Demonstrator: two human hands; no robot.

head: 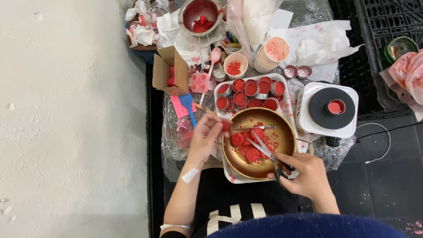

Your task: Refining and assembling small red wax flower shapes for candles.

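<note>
While the left hand (203, 137) pinches a red wax disc (226, 126) over the gold bowl's (286, 132) rim, catching trimmings, the right hand (308, 175) grips scissors (264, 147), blades parted, near the desk's front edge.

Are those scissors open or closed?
Open: the scissors in the right hand show two blades spread over the gold bowl.

I count one brass bowl (286, 132) with about four red wax discs (238, 139) in it, and one pair of scissors (264, 147). Behind it sits one white tray (219, 102) holding roughly ten small tins of red wax (251, 89). There is one hot plate (308, 125) carrying one tin (335, 107), plus two paper cups (235, 66).
</note>
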